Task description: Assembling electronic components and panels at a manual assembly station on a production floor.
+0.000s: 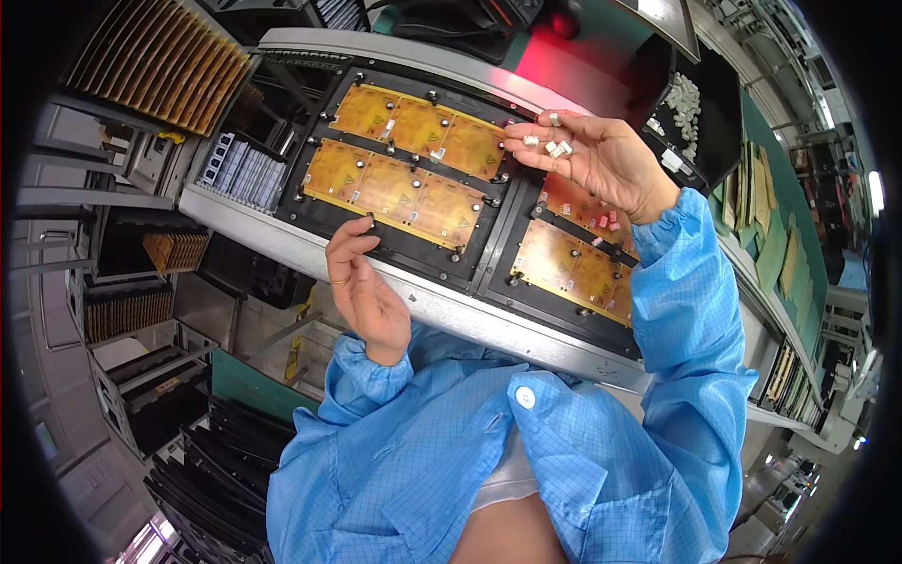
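My right hand [611, 164] is turned palm up above the right part of a black carrier frame [489, 246]. Several small white connectors [559, 148] lie on its fingers, and one more sits by the fingertips at the top. Loosely curled and apart, the fingers of my left hand [369, 296] hold nothing visible. That hand hovers at the carrier's near edge, its fingertips beside a black peg. In the carrier lie yellow-brown circuit boards [391, 188] in two rows, some bearing small white parts. Red light tints the boards [573, 199] under my right hand.
A black bin [719, 141] with a heap of white connectors stands at the back right. Racks of upright boards [155, 61] are at the far left. The metal rail [282, 246] runs along the near side. Green and brown sheets [766, 221] lie to the right.
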`<state>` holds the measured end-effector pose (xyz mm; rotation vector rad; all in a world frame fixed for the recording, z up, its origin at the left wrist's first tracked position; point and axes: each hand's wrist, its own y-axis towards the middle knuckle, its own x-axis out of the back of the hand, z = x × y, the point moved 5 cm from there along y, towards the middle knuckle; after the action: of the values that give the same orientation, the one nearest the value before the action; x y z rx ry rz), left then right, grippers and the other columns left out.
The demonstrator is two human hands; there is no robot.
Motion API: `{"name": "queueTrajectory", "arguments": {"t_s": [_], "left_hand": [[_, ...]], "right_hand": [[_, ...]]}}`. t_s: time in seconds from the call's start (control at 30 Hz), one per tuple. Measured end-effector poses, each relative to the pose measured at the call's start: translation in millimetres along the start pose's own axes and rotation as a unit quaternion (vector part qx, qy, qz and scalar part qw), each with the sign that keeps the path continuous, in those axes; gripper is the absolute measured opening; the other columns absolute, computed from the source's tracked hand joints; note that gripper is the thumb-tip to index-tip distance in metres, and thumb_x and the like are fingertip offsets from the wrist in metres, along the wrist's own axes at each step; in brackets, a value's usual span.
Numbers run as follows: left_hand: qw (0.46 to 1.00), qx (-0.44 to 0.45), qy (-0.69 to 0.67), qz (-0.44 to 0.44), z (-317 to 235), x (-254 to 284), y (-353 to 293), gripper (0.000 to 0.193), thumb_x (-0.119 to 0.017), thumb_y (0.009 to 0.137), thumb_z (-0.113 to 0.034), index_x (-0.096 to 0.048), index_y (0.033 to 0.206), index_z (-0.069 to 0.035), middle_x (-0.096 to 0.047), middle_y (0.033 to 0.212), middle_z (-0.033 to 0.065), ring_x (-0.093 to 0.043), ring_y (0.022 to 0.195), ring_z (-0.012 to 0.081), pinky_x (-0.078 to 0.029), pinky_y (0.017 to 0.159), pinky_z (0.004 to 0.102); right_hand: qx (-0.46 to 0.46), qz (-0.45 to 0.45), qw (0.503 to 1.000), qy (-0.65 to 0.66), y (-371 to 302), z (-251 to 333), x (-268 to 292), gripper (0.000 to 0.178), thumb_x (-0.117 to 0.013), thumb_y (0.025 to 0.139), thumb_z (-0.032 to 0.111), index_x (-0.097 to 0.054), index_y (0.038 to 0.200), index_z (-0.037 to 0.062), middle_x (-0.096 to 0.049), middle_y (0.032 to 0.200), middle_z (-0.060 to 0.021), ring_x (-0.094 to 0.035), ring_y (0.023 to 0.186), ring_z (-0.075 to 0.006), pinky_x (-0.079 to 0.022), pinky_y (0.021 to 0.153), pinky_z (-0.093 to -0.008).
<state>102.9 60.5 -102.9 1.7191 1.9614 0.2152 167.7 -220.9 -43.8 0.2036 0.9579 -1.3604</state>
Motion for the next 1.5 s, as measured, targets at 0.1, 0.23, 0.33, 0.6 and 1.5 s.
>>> {"name": "queueTrajectory", "arguments": {"t_s": [0.1,0.23,0.33,0.6,1.5], "left_hand": [[1.0,0.008,0.016,0.006,-3,1,1,0.027,-0.04,0.097,-0.013,-0.057,0.108,0.004,-0.053,0.128,0.0197,-0.048,0.118,0.0242,-0.033,0.105,0.0364],[1.0,0.003,0.025,0.014,-1,4,2,0.026,-0.039,0.097,-0.013,-0.056,0.108,0.004,-0.052,0.128,0.0193,-0.048,0.118,0.0241,-0.033,0.105,0.0367],[0.999,-0.002,0.029,0.024,-3,3,3,0.027,-0.039,0.098,-0.014,-0.056,0.108,0.004,-0.051,0.127,0.0188,-0.048,0.117,0.0242,-0.034,0.105,0.0372],[0.999,0.014,0.027,0.027,0,7,4,0.025,-0.04,0.098,-0.013,-0.056,0.107,0.003,-0.051,0.126,0.0189,-0.048,0.117,0.0249,-0.035,0.105,0.0385],[0.708,-0.093,0.348,0.607,36,-234,29,0.023,-0.067,0.086,-0.014,-0.067,0.103,0.001,-0.065,0.104,0.0219,-0.059,0.104,0.039,-0.045,0.097,0.0455]], "right_hand": [[-0.015,0.005,1.0,0.005,12,-10,-2,0.03,-0.036,0.107,0.009,-0.049,0.116,-0.0161,-0.048,0.134,-0.0393,-0.053,0.126,-0.0463,-0.049,0.109,-0.047],[-0.003,0.009,0.999,-0.053,30,-20,-14,0.029,-0.044,0.106,0.013,-0.051,0.115,-0.0136,-0.052,0.132,-0.0356,-0.055,0.125,-0.0416,-0.051,0.107,-0.0451],[-0.013,0.038,0.996,-0.074,47,-29,-18,0.027,-0.046,0.106,0.016,-0.054,0.116,-0.0084,-0.054,0.133,-0.0306,-0.056,0.126,-0.037,-0.052,0.106,-0.0443],[0.094,-0.018,0.954,-0.284,26,-1,-34,0.028,-0.053,0.104,0.024,-0.058,0.123,0.0035,-0.063,0.131,-0.0122,-0.059,0.124,-0.0243,-0.057,0.091,-0.0357],[0.198,-0.19,0.637,-0.72,-111,-4,93,0.018,-0.072,0.083,0.004,-0.067,0.1,-0.002,-0.067,0.083,-0.0117,-0.063,0.073,-0.0183,-0.052,0.07,-0.03]]}}
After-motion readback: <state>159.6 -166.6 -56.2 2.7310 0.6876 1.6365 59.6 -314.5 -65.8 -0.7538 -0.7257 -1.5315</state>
